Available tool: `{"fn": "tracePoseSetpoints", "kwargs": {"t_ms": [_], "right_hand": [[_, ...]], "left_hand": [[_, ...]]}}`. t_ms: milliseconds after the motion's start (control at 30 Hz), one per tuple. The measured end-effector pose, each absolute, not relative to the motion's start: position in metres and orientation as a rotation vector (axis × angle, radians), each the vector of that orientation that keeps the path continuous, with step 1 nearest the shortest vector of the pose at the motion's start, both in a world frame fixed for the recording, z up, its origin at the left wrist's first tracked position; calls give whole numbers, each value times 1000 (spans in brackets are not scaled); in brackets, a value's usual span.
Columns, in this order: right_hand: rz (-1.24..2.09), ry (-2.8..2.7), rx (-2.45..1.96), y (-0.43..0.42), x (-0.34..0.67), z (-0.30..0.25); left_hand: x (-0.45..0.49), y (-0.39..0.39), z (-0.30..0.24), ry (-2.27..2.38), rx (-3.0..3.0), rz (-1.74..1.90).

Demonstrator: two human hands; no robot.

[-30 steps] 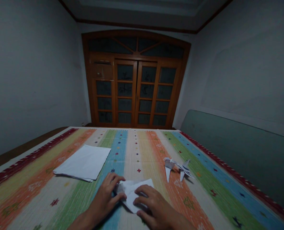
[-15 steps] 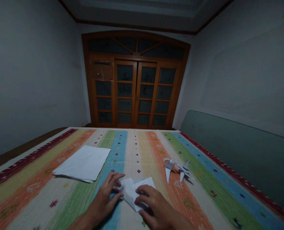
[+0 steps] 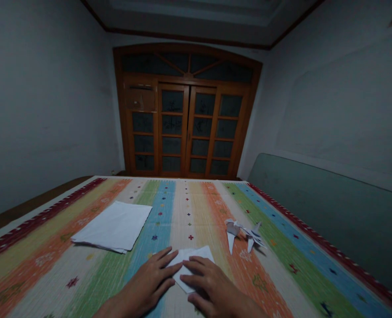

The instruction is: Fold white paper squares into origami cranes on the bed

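Observation:
A folded sheet of white paper [image 3: 185, 287] lies flat on the striped tablecloth, in front of me. My left hand [image 3: 152, 278] rests over its left edge, fingers stretched out and touching the paper. Across its right part lies my right hand [image 3: 209, 280], fingers spread and bent a little, fingertips pressing on the sheet. The two hands' fingertips almost meet at the middle of the paper. Much of the sheet is hidden under both hands, so its folds show only in part.
To the left lies a stack of white paper sheets [image 3: 114, 225]. On the right stand folded paper figures [image 3: 245, 234], close together. The striped tablecloth [image 3: 191, 212] covers the table. Beyond it are wooden doors [image 3: 187, 128], and a greenish panel [image 3: 315, 198] leans along the right wall.
My left hand has moved right and down onto the paper, its fingers flattening. The raised left part of the paper now lies flatter. My right hand has shifted slightly left.

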State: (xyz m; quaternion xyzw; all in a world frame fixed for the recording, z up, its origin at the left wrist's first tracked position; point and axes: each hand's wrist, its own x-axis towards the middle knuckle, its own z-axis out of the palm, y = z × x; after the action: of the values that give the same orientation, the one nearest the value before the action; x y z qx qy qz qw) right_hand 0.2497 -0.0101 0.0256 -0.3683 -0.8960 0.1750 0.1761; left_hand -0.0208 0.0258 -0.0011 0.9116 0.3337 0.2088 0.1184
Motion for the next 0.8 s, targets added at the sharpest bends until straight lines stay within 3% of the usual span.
{"fn": "tracePoseSetpoints", "kwargs": {"t_ms": [333, 800], "right_hand": [[434, -2452, -1209, -7, 251, 14], [9, -2159, -833, 6, 252, -2]], "left_hand": [[-20, 28, -5, 1014, 2674, 671], [-17, 27, 1, 1047, 2582, 986]]}}
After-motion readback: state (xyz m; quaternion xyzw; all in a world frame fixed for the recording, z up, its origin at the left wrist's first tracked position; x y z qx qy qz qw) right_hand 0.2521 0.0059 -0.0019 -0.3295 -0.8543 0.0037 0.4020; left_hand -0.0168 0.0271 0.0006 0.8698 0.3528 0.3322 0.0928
